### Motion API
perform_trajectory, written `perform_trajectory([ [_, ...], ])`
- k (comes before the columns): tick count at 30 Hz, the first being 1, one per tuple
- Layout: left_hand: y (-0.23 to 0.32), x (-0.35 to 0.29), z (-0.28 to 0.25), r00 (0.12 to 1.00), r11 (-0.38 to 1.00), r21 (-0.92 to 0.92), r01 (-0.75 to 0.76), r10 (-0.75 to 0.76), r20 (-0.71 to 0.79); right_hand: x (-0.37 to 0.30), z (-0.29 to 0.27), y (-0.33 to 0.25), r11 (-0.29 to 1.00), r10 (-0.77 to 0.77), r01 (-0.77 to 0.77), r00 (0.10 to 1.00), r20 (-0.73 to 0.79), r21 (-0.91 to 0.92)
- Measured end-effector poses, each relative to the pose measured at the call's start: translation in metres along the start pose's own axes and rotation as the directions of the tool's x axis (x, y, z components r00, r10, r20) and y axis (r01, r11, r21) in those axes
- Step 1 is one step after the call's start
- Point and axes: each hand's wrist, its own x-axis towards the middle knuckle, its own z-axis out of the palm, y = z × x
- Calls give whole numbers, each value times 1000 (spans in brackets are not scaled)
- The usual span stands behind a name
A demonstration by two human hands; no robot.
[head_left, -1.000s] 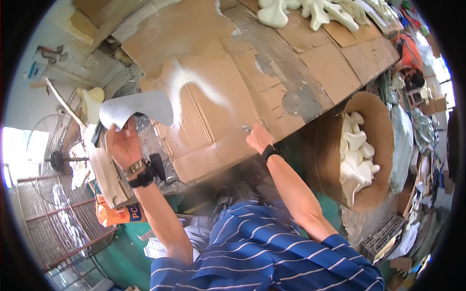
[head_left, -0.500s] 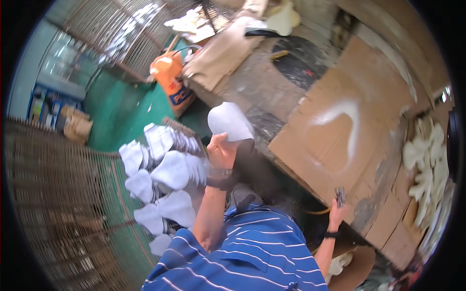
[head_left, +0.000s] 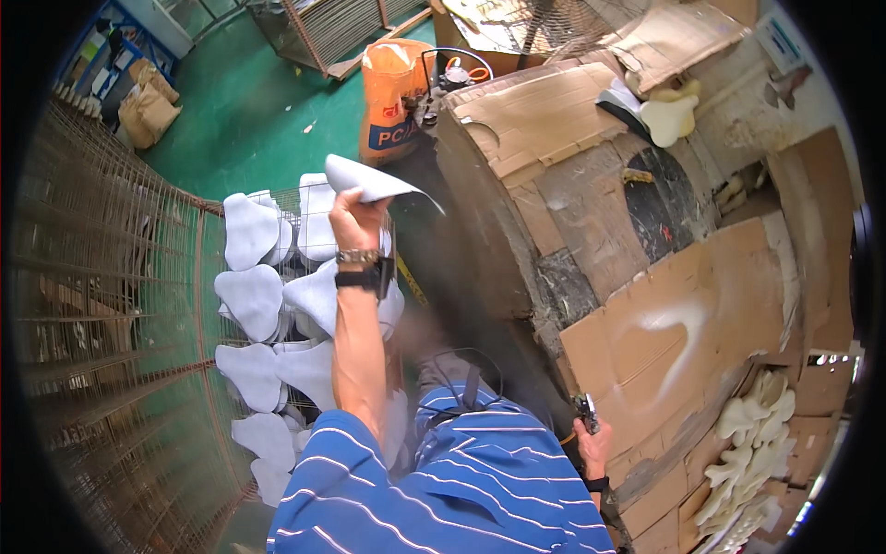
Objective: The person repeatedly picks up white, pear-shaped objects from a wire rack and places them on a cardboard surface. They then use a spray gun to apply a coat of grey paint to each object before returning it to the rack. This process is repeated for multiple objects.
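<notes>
My left hand (head_left: 356, 222) is closed on the edge of a thin light-grey fabric piece (head_left: 367, 182), which curls and tilts above the far end of a wire rack. Beneath and beside that forearm, several similar rounded, saddle-shaped grey pieces (head_left: 251, 303) lie in overlapping rows on the rack. Low at the right, my right hand (head_left: 593, 445) is wrapped round a small metal spray gun (head_left: 585, 412), held beside the edge of a cardboard-covered bench. A bit of yellow hose (head_left: 568, 438) shows next to this hand.
The bench's cardboard (head_left: 637, 342) carries a white spray mark. Cream foam shapes (head_left: 752, 443) are heaped at the right, and another cream piece (head_left: 669, 118) lies at the back. An orange sack (head_left: 392, 102) stands beyond the bench corner. Tall wire racks (head_left: 120, 323) line the left.
My left hand has moved left and farther forward with the fabric piece, now over the rack. The whole view has turned. My right hand still holds the spray gun, lower in view.
</notes>
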Motion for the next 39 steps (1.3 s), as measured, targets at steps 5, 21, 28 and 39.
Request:
perform_trajectory([
  [5, 50, 51, -46, 995, 993, 54, -100, 100, -3, 27, 28, -30, 993, 19, -12, 998, 56, -117],
  [21, 17, 74, -270, 586, -309, 869, 387, 810, 27, 48, 74, -123, 966, 201, -177, 973, 116, -188],
  [28, 31, 72, -286, 701, -495, 749, 441, 711, 57, 52, 72, -119, 968, 158, -128, 980, 123, -217],
  [39, 46, 67, -304, 485, 130, 897, 423, 803, -345, 56, 64, -93, 978, 107, -69, 976, 191, -199],
])
